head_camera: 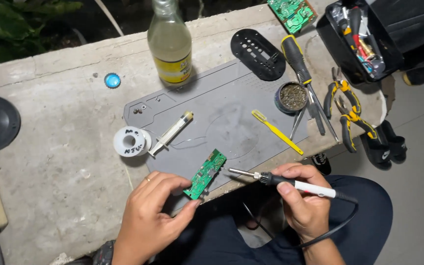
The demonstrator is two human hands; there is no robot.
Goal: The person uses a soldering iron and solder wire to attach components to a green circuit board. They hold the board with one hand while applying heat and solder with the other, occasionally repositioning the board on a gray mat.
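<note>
Grey silicone work mat (222, 105) mid-frame: left hand (148, 221) pinches the small green circuit board (205, 174), right hand (305, 201) grips the black-and-white soldering iron (280, 180), tip just right of it.

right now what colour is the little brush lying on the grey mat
Yellow, handle and bristles alike; the toothbrush shows best in the head view.

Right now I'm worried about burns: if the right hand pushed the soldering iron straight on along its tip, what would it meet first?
Probably the small green circuit board pinched in the left hand. The right hand aims the black-and-white soldering iron leftward at it; a small gap shows, though depth is unclear.
</note>
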